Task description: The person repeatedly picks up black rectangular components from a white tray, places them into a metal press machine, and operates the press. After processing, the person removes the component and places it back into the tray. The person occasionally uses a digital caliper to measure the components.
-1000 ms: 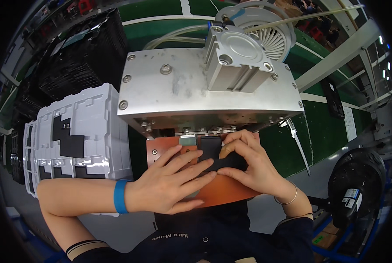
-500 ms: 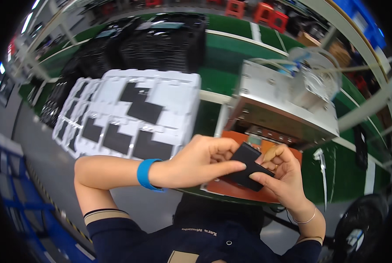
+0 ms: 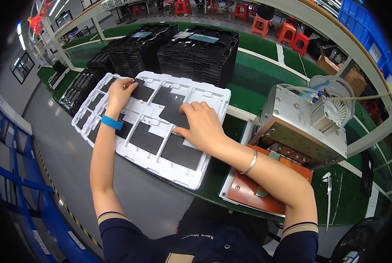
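Observation:
My left hand is at the far side of a white moulded tray, its fingers and thumb closed on the edge of a black flat piece in a compartment. Over the right part of the tray, my right hand has curled fingers and thumb at the edge of another black flat L-shaped piece. More such pieces, among them a near one and one beside it, lie in the other compartments. Part of the right-hand piece is hidden by my fingers.
A metal press-like machine with an orange plate stands to the right, under my right forearm. Stacks of black trays rise behind the white tray. A caliper-like tool lies at the right. Blue racks stand at the left.
Both hands have moved left from the orange plate to the tray. The black piece held between them is out of them; a black piece now sits under my left hand in the far row.

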Available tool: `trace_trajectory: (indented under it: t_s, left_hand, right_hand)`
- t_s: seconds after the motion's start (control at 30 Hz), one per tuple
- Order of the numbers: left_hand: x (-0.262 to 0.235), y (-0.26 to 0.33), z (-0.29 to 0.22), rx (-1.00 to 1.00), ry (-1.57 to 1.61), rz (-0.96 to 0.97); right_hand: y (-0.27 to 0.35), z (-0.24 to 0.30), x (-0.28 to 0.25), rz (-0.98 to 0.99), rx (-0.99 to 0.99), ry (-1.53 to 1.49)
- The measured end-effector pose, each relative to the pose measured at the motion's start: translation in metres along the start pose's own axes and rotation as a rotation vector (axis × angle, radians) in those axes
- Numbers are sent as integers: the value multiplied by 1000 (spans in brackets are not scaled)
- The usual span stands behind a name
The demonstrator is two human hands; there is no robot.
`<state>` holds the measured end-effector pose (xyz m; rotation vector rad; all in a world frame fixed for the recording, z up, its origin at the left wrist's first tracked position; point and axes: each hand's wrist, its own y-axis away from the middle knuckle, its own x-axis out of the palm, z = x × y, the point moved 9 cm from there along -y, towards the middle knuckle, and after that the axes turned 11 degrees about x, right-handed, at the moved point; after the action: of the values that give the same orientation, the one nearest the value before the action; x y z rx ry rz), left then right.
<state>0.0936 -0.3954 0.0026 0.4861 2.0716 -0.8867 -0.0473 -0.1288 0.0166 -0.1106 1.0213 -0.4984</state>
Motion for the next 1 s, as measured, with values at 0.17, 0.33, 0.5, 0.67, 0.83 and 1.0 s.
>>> trace_trajectory:
  t_s: [0.17,0.33,0.5,0.67,0.83,1.0]
  left_hand:
    - [11,17,-1,207,-66,186]
    - [38,14,5,276,-117,325]
    - [13,15,-8,405,-144,40]
    - [-41,63,-202,872,178,-291]
    - [2,164,-361,1445,784,190]
    - [68,206,-408,1480,781,423]
  right_hand:
    - [6,2,8,47,3,-16]
    - [21,2,-39,-85,-111,-131]
    - [106,-3,-145,-124,-112,-49]
    - [225,-71,-215,-248,331,177]
    - [255,-106,-196,-84,456,86]
    - [231,-114,-183,-29,364,-51]
